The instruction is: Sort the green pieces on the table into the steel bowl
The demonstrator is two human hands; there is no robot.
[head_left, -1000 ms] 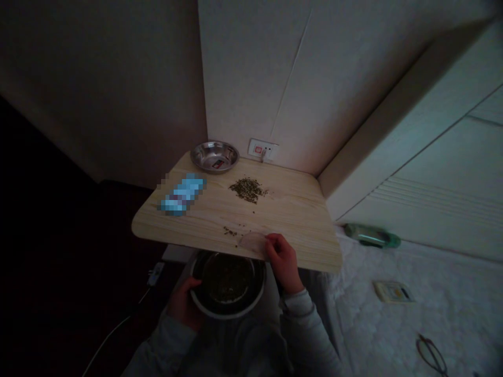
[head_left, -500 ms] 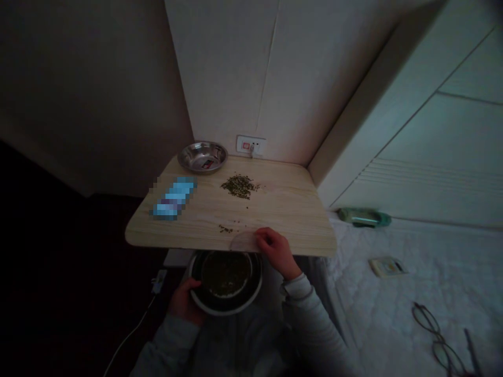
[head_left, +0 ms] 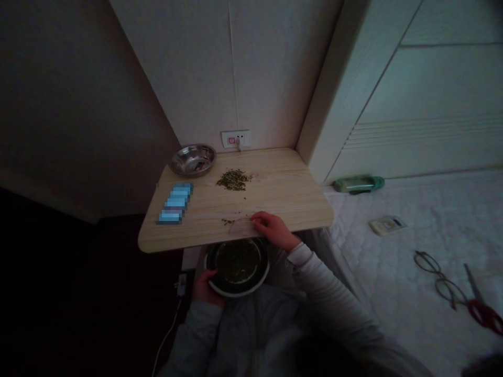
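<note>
My right hand (head_left: 271,229) pinches a thin, see-through flat piece with a curved edge (head_left: 240,226), held at the tabletop's front edge. A few loose small green grains, perhaps beans (head_left: 227,222), lie just left of that piece. Farther back on the wooden tabletop (head_left: 283,193) is a larger heap of the same grains (head_left: 233,180). Below the front edge, my left hand (head_left: 208,288) grips the rim of a round basin (head_left: 238,295), thumb over the edge. The basin is pale-rimmed and dark inside; its contents are too dim to make out clearly.
A shiny metal bowl (head_left: 192,159) and a blurred-out phone-like item (head_left: 175,203) sit on the tabletop's left. Behind is a wall socket (head_left: 236,139). The bed at right bears a green bottle (head_left: 359,184), a small flat pack (head_left: 387,225), glasses (head_left: 440,277) and red-handled scissors (head_left: 481,309).
The view has tilted and shifted. My right hand has moved the see-through piece slightly inward from the front edge, closer to the few loose grains. My left hand still holds the basin below.
</note>
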